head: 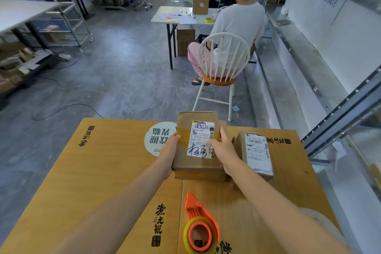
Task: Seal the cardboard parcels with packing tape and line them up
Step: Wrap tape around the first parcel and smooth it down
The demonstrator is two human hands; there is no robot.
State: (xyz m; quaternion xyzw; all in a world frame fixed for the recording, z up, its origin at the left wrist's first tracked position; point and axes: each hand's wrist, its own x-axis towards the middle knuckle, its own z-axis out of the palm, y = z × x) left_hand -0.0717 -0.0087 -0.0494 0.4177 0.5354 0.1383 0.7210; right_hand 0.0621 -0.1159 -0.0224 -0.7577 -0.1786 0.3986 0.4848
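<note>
Parcels are the business on this wooden table (115, 171), and one cardboard parcel (199, 163) sits between my two hands, its labelled face turned up toward me. My left hand (170, 151) presses flat against its left side while my right hand (223, 147) clamps the right edge, thumb lying across the corner of the shipping label (203, 139); the hands are apart, with the box held firmly between them, which I judge is to square it up or slide it into place. A band of brown tape already crosses the top under the label, so the sealing of this one looks done, though I cannot tell how its far flap, which seems to stand slightly open, is fixed. Just beside it on my right stands a second parcel (256, 152), labelled too and touching or nearly touching the first, which suggests the row is forming there. Nearer to me, the orange tape dispenser (201, 227) lies on the table with its roll loaded, set down within easy reach of either hand. A round printed card (157, 139) lies flat on the table beyond my left hand. Past the table, a person sits on a white chair (223, 62), back turned, at another desk.
</note>
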